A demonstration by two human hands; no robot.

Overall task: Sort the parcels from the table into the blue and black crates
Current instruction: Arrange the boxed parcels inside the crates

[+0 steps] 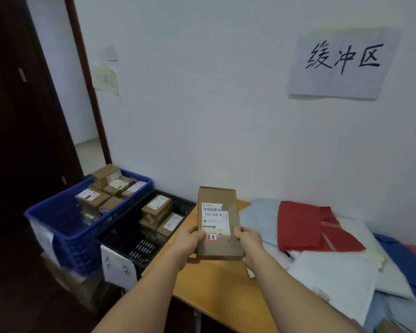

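Both hands (217,239) grip the labelled cardboard parcel (218,223) above the desk (216,282). Read its label first. Then lower it flat into the matching crate, beside the desk.

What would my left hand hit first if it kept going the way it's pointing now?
Probably nothing soon. The left hand grips the box and points up toward the wall. The wall seems to be first, though depth is unclear.

Bare forearms, bare hands (216,243), sleeveless
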